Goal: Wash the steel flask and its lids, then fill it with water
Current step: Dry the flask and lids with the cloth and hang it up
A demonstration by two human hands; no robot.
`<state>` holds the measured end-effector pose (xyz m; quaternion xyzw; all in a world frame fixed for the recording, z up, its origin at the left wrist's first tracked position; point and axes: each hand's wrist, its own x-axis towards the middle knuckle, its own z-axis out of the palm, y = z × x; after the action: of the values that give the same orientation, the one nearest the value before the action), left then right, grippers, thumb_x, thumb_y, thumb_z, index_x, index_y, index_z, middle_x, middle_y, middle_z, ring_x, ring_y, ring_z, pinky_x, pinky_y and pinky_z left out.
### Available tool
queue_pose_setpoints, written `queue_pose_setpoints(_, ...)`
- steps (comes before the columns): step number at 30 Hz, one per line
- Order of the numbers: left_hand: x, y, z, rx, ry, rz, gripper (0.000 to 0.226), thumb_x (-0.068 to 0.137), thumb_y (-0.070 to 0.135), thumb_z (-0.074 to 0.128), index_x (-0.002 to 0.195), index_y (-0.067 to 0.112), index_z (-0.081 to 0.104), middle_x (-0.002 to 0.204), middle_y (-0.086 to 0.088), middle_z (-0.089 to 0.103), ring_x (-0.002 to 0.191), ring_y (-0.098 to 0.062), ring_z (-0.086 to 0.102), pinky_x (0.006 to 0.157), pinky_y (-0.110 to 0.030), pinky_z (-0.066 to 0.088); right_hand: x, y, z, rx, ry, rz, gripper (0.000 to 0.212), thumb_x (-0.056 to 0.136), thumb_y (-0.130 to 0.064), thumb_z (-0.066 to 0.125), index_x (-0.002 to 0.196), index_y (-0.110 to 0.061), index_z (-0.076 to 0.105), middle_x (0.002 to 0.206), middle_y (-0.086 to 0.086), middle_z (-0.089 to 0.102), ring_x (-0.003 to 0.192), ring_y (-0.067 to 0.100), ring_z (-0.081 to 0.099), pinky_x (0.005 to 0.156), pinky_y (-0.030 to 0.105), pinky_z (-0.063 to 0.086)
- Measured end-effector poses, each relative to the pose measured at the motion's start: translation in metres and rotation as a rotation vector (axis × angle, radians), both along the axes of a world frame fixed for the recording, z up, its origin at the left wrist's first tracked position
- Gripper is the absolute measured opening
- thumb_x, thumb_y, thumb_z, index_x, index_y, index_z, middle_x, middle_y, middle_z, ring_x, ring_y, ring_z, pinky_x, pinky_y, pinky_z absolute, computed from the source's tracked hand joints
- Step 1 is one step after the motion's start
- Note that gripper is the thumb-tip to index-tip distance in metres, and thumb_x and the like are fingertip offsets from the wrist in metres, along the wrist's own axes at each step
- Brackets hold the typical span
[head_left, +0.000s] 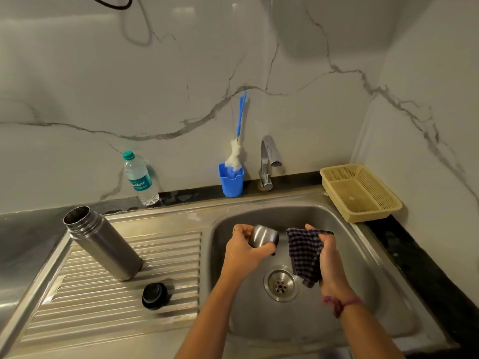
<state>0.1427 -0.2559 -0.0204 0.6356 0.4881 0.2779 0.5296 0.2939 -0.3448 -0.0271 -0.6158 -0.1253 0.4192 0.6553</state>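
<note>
The open steel flask [101, 242] stands on the ribbed drainboard [108, 301] to the left of the sink basin [337, 255]. A black inner lid [155, 296] lies on the drainboard in front of it. Over the basin my left hand [242, 251] grips the steel cup lid [264, 237], its side turned up. My right hand [328, 257] holds a dark checked cloth [304, 255] that hangs down just right of the cup lid, not touching it.
The tap [268, 161] rises behind the basin, with no water visible. A blue cup [231, 181] with a bottle brush [237, 149] stands left of it. A plastic water bottle [140, 178] is at the back wall. A yellow basket [363, 191] sits at the right.
</note>
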Motion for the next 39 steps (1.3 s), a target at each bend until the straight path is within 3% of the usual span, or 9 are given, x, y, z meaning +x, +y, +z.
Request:
queue_pose_setpoints(7, 0.009, 0.0, 0.003, 0.149, 0.111, -0.026, 0.07, 0.074, 0.03, 0.083, 0.134, 0.028, 0.047, 0.128, 0.006, 0.037, 0.107, -0.007, 0.049, 0.077, -0.008, 0.041, 0.009, 0.002, -0.003, -0.004, -0.012, 0.011, 0.038, 0.098, -0.035, 0.029, 0.116, -0.033, 0.062, 0.115, 0.007, 0.067, 0.106, 0.026, 0.063, 0.089, 0.047, 0.051)
queue_pose_setpoints(10, 0.01, -0.001, 0.002, 0.141, 0.027, 0.004, 0.079, 0.072, 0.029, 0.086, 0.136, 0.031, 0.04, 0.123, 0.009, 0.046, 0.108, -0.009, 0.055, 0.081, -0.013, 0.046, 0.012, 0.002, -0.002, 0.025, -0.008, 0.034, 0.041, 0.099, -0.032, 0.027, 0.125, -0.03, 0.059, 0.119, 0.005, 0.065, 0.109, 0.023, 0.06, 0.091, 0.043, 0.05)
queue_pose_setpoints(13, 0.011, -0.005, 0.002, 0.032, -0.135, 0.055, 0.067, 0.073, 0.019, 0.086, 0.121, 0.026, 0.041, 0.114, 0.008, 0.06, 0.103, -0.009, 0.062, 0.076, -0.017, 0.052, 0.013, 0.002, 0.002, 0.067, 0.008, 0.047, 0.041, 0.1, -0.03, 0.026, 0.127, -0.029, 0.058, 0.118, 0.004, 0.066, 0.109, 0.021, 0.061, 0.093, 0.043, 0.05)
queue_pose_setpoints(19, 0.009, -0.018, -0.001, -0.242, -0.511, -0.014, 0.017, 0.088, 0.016, 0.07, 0.102, 0.009, 0.066, 0.108, -0.014, 0.072, 0.109, -0.031, 0.066, 0.095, -0.035, 0.052, 0.013, 0.001, 0.009, 0.119, 0.109, -0.054, 0.033, 0.098, -0.035, 0.04, 0.109, -0.017, 0.066, 0.105, 0.009, 0.071, 0.096, 0.026, 0.066, 0.078, 0.039, 0.054)
queue_pose_setpoints(24, 0.008, -0.025, -0.002, -0.174, -0.399, -0.023, 0.017, 0.087, 0.035, 0.07, 0.103, 0.031, 0.075, 0.132, 0.01, 0.064, 0.14, -0.005, 0.034, 0.117, -0.035, 0.023, 0.011, 0.009, 0.02, 0.197, 0.048, -0.049, 0.024, 0.093, -0.031, 0.057, 0.107, -0.013, 0.066, 0.102, 0.01, 0.072, 0.094, 0.026, 0.069, 0.078, 0.038, 0.055)
queue_pose_setpoints(30, 0.013, -0.033, 0.012, -0.082, -0.432, 0.082, 0.017, 0.096, 0.015, 0.059, 0.099, 0.003, 0.071, 0.088, -0.003, 0.073, 0.086, -0.007, 0.066, 0.083, -0.019, 0.048, -0.016, 0.012, 0.023, 0.264, -0.319, 0.159, 0.029, 0.096, -0.039, 0.051, 0.115, -0.02, 0.062, 0.111, -0.001, 0.069, 0.102, 0.007, 0.065, 0.078, 0.011, 0.05)
queue_pose_setpoints(35, 0.017, -0.033, 0.02, -0.313, -0.587, 0.132, 0.02, 0.098, 0.01, 0.053, 0.1, 0.001, 0.07, 0.091, -0.014, 0.071, 0.089, -0.022, 0.065, 0.09, -0.038, 0.052, -0.02, 0.01, 0.001, 0.427, -1.214, 0.302, 0.045, 0.095, -0.035, 0.047, 0.135, -0.015, 0.052, 0.147, -0.005, 0.043, 0.144, 0.017, 0.028, 0.118, 0.031, 0.019)
queue_pose_setpoints(37, 0.018, -0.036, 0.023, -0.36, -0.623, 0.115, 0.021, 0.098, 0.008, 0.052, 0.097, 0.0, 0.071, 0.09, -0.015, 0.071, 0.087, -0.022, 0.064, 0.094, -0.041, 0.05, -0.013, 0.012, -0.002, 0.48, -1.247, 0.321, 0.044, 0.097, -0.037, 0.045, 0.133, -0.013, 0.054, 0.145, -0.001, 0.045, 0.142, 0.022, 0.03, 0.118, 0.035, 0.021)
queue_pose_setpoints(39, 0.018, -0.04, 0.025, -0.369, -0.67, 0.091, 0.022, 0.098, 0.007, 0.052, 0.091, 0.003, 0.072, 0.086, -0.014, 0.072, 0.082, -0.019, 0.066, 0.094, -0.038, 0.05, -0.014, 0.014, 0.007, 0.515, -0.894, 0.297, 0.039, 0.097, -0.039, 0.044, 0.128, -0.017, 0.057, 0.137, -0.001, 0.053, 0.135, 0.019, 0.042, 0.111, 0.029, 0.032)
